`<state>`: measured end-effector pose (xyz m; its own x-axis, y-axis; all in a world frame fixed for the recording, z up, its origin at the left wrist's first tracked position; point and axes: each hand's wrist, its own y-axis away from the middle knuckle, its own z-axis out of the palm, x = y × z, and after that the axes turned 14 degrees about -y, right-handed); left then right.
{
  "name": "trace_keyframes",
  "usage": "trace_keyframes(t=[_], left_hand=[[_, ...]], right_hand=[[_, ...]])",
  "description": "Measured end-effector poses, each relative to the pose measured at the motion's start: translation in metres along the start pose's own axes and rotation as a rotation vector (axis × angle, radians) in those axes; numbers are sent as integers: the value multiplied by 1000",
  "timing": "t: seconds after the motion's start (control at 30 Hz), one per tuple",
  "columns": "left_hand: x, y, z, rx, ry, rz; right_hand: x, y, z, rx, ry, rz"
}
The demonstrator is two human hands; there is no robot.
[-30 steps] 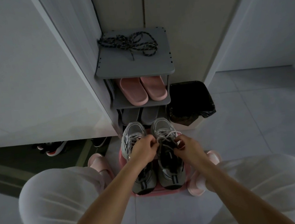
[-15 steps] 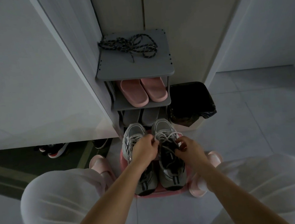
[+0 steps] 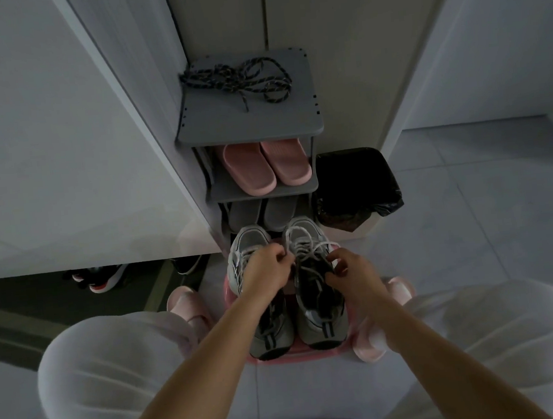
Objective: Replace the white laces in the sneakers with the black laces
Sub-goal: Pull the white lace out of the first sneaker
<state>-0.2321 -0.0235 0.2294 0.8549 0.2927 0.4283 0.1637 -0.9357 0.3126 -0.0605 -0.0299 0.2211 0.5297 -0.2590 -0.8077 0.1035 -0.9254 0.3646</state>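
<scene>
Sneakers point(image 3: 322, 325): two, side by side on a pink stool point(image 3: 295, 358) between the knees, toes pointing far. Left hand point(image 3: 267, 272) and right hand point(image 3: 354, 274) each keep a pinching grip on the white laces point(image 3: 308, 245) of the right-hand one. Risk: an uneven pull snags the lace in an eyelet or drags the shoe off the stool. Black laces point(image 3: 240, 78): one tangle on the far rack top point(image 3: 247, 121), strand count unclear.

Left sneaker point(image 3: 248, 242) partly beneath left hand point(image 3: 267, 272)
</scene>
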Motion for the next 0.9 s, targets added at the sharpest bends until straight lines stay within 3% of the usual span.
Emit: trace_keyframes(t=[0.13,0.23,0.3,0.4,0.6,0.73,0.8,0.9], left_hand=[[-12,-18,-20,127,139,-83],[-14,-16,-15,9,121,-17],[-10,-7,-2,-118,-15,40],[-5,0,11,-73,-133,54],[-9,-14,-11,97,297,-180],[-9,-19,-27,55,743,-225],[-9,-18,-31,74,797,-215],[-13,-18,-40,150,657,-172]], right_hand=[[3,0,2,16,-19,5],[3,0,3,12,-20,-6],[2,-1,2,6,-5,-4],[2,-2,1,0,19,-6],[2,-2,1,0,-11,3],[4,-3,3,12,-48,7],[5,-3,2,11,-40,6],[6,-3,2,5,-37,7]])
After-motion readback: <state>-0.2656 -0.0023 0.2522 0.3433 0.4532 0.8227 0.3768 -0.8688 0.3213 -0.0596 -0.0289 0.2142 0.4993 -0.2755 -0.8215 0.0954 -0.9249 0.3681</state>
